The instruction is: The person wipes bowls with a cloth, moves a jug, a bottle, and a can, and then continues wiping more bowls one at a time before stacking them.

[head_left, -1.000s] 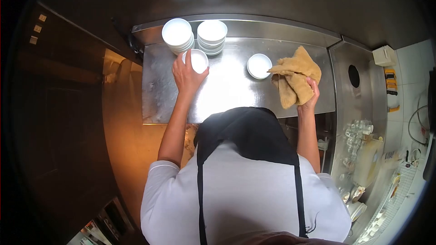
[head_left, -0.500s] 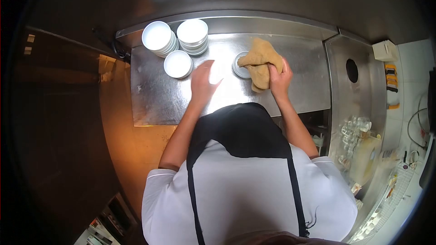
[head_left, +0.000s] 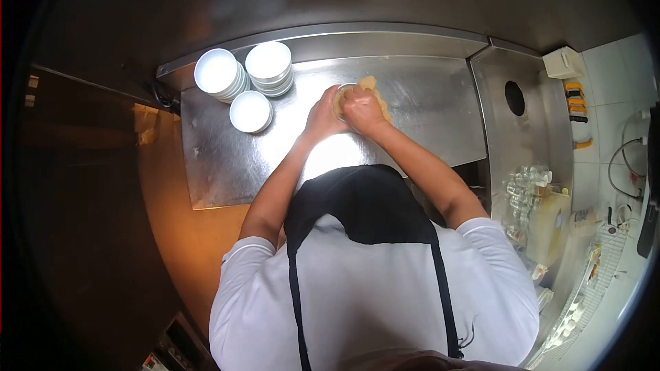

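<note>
A small white bowl [head_left: 346,86] sits in front of me on the steel counter, mostly covered by my hands and a tan cloth [head_left: 370,83]. My left hand [head_left: 324,117] is closed around the left side of this bowl. Bunched inside my right hand [head_left: 364,110], the cloth presses into the bowl, with its ends poking out past the fingers. To the left stand a tall stack of white bowls [head_left: 216,71], a second stack [head_left: 269,62] beside it, and a shorter stack [head_left: 250,111] in front.
The steel counter [head_left: 433,106] has a raised back edge. On its right a steel surface with a round dark hole [head_left: 514,98] adjoins it. Glasses [head_left: 528,189] and a cutting board [head_left: 552,230] lie farther down the right side. Yellow-handled tools [head_left: 576,102] are on the tiled wall.
My right hand has brought the cloth left and into the bowl. My left hand has moved right and taken hold of the bowl's side. The view has shifted slightly.
</note>
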Demonstrator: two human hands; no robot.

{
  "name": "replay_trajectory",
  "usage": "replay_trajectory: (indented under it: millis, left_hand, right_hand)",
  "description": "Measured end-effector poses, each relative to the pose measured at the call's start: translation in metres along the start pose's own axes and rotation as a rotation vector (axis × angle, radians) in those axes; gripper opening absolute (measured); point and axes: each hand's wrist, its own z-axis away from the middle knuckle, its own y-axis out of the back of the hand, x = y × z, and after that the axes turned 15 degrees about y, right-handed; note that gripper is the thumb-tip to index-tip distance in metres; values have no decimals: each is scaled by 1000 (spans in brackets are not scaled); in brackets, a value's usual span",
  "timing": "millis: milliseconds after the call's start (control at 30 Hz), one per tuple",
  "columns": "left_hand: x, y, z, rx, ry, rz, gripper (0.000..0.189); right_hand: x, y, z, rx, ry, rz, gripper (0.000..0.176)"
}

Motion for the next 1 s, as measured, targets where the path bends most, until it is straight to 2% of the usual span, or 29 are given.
replay_trajectory:
  millis: [100, 167, 200, 233, 267, 333, 433, 533, 600, 667, 733, 800, 900, 1000]
  left_hand:
    - [5, 3, 2, -16, -82, 61, 105]
    - [1, 0, 1, -31, -79, 17, 106]
    - [-1, -2, 0, -39, -79, -5, 106]
    - [-4, -4, 1, -15, -78, -2, 107]
    - [-4, -4, 1, -18, -74, 8, 107]
    - [-2, -1, 2, -32, -70, 28, 106]
    - [1, 5, 2, -90, -47, 28, 107]
    - [3, 13, -2, -161, -34, 4, 111]
    - [1, 13, -5, -162, -85, -16, 112]
    - [0, 13, -6, -149, -139, -48, 111]
    - [0, 7, -7, -118, -198, -77, 107]
    - [-8, -4, -11, -106, -269, -80, 110]
    - [-11, -9, -10, -59, -315, -87, 112]
    - [-7, -2, -7, -29, -281, -55, 111]
  right_hand:
    - [16, 21, -1, 143, -185, 33, 17]
    - [48, 41, 13, 235, -477, 171, 31]
    - [62, 78, 22, 432, -461, 345, 37]
    - [75, 111, 31, 512, -584, 294, 43]
    - [94, 131, 47, 603, -606, 430, 38]
    - [107, 171, 63, 814, -830, 162, 37]
    - [84, 215, 64, 673, -1050, -52, 35]
    - [60, 181, 84, 552, -857, -74, 28]
    - [33, 154, 78, 309, -615, 17, 30]
    - [3, 132, 51, 112, -390, -54, 26]
    - [-8, 74, 39, -207, -266, -14, 18]
    - [-18, 26, 29, -257, -98, 108, 13]
    - [-21, 15, 2, -482, -119, 102, 10]
    - [-9, 10, -4, -305, -155, 144, 11]
